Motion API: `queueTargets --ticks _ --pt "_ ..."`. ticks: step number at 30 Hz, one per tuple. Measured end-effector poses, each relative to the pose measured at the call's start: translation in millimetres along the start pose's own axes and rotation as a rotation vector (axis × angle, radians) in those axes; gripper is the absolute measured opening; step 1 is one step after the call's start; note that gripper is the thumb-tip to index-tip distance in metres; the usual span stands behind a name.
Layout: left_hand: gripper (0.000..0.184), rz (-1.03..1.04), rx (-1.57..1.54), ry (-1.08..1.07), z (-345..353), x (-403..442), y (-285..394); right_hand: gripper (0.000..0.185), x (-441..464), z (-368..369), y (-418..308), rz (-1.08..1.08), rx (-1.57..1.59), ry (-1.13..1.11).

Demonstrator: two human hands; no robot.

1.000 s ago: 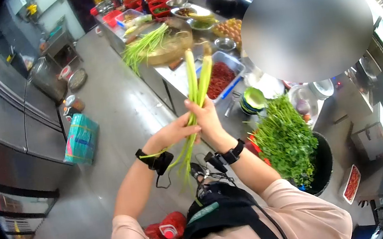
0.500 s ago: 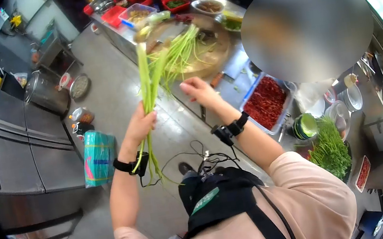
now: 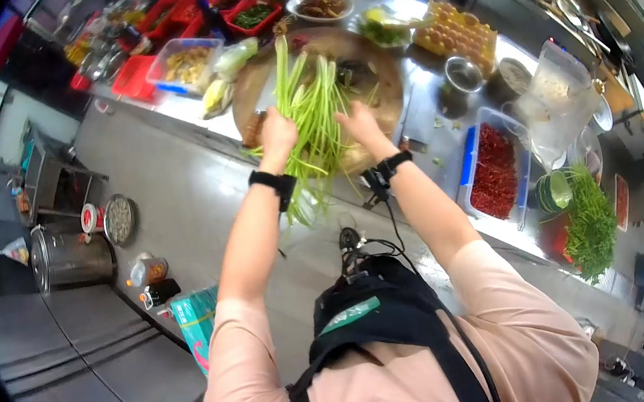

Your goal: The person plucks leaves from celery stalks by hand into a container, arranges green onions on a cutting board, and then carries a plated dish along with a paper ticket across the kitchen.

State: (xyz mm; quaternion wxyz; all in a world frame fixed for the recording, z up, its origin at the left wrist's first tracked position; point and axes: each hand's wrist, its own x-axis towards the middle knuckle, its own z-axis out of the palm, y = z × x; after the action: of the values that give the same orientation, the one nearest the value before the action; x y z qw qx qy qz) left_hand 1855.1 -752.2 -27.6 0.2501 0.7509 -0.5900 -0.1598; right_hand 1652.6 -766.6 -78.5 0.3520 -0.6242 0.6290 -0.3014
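A loose bunch of long green celery stalks [image 3: 315,111] lies across the round wooden chopping board [image 3: 384,69], its lower ends hanging over the counter's front edge. My left hand [image 3: 278,133] is closed around stalks on the bunch's left side. On the right side, my right hand [image 3: 361,123] has its fingers closed at the stalks' edge; the fingertips are partly hidden among them. A brown wooden handle [image 3: 253,129] shows just left of my left hand. Dark pieces [image 3: 357,72] lie on the board behind the bunch.
Red bins [image 3: 133,78], a clear tub of yellowish pieces [image 3: 186,62] and metal bowls [image 3: 320,6] stand behind. To the right are an egg tray [image 3: 455,36], a tub of chopped red chillies [image 3: 494,168] and leafy greens [image 3: 591,221]. A steel pot [image 3: 71,257] stands on the left floor.
My left hand has brought its stalks from over the floor onto the board, among the others. My right hand has moved from beside the board to the bunch. The view has turned and shifted.
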Motion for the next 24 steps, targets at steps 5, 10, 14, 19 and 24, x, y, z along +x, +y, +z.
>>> queueTargets --ticks 5,10,14,19,24 --pt "0.031 -0.014 0.046 -0.091 40 80 -24 0.069 69 51 -5 0.159 -0.056 0.068" --pt "0.043 0.231 0.160 -0.115 56 106 -55 0.058 106 73 -32 0.201 0.077 0.040" --pt "0.043 0.124 0.029 -0.419 34 149 -45 0.041 141 93 -55 0.176 0.271 0.079" --pt "0.039 0.294 -0.039 -0.423 19 192 -62 0.035 180 127 -81 0.110 0.208 0.108" --pt "0.040 0.267 0.000 -0.542 4 215 -65 0.045 199 119 -89 0.072 0.147 0.108"
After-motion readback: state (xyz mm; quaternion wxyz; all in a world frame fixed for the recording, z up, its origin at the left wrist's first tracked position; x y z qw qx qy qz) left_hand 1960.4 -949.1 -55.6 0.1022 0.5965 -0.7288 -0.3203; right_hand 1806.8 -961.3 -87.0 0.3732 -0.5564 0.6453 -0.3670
